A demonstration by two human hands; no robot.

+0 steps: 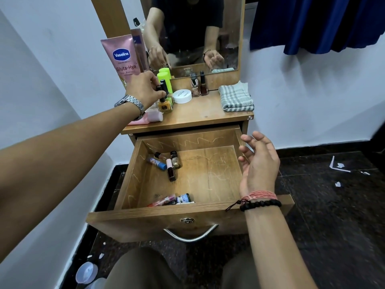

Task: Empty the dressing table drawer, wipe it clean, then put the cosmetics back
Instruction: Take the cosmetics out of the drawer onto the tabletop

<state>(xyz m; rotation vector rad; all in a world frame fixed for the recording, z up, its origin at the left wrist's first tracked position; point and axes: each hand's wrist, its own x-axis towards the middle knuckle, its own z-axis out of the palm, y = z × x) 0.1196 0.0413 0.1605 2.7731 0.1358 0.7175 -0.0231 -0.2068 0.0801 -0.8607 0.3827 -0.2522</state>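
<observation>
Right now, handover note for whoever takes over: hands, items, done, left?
Left hand: pinching a small dark-capped bottle over the tabletop.
Right hand: open, empty, over the drawer.
Done: part of the cosmetics already out on the tabletop, by the folded cloth.
Left: four small bottles at the drawer's back left and a few tubes at its front; then wipe, then refill.

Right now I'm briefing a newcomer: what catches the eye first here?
The open drawer at centre, with a few small cosmetics left inside. On the tabletop, the left hand pinches a small bottle beside the pink Vaseline tube. The right hand hovers open over the drawer's right side.
</observation>
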